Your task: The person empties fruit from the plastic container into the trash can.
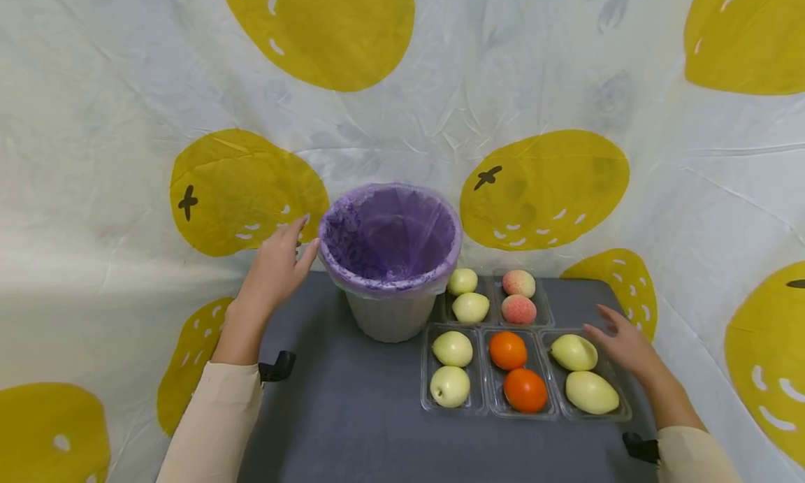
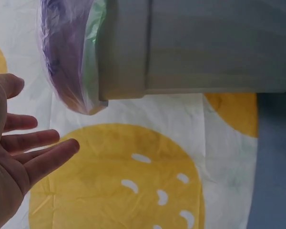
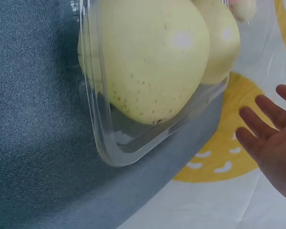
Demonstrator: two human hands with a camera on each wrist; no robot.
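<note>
Leftmost, the left hand [image 1: 277, 266] is raised with its fingers straight and spread, holding nothing, its fingertips just beside the rim of the waste bin [image 1: 390, 259] but, as the left wrist view shows, with a gap between the palm [image 2: 9, 162] and the bin's lip [image 2: 71, 71]. The bin is a pale grey plastic tub standing upright on the grey table [image 1: 352, 413], lined with a thin purple bag [image 1: 393, 235] folded down over the rim; the liner looks crinkled and slack, and nothing shows inside it. From this pose a sideways nudge of the open hand could, I judge, tip or slide the light bin toward the fruit trays, or snag the loose liner and pull it off the rim. Just right of the bin sit clear plastic trays: two pale green fruits [image 1: 468, 298], two peaches [image 1: 518, 298], two green apples [image 1: 451, 368], two oranges [image 1: 517, 371] and two yellow-green pears [image 1: 581, 371]. Farthest right, the right hand [image 1: 625, 347] hovers flat and relaxed, gripping nothing, near the far corner of the pear tray [image 3: 133, 148]; the right wrist view shows its fingers [image 3: 257, 124] apart from the tray's edge. A careless sweep there could push that thin tray off the table's edge, which lies close by.
</note>
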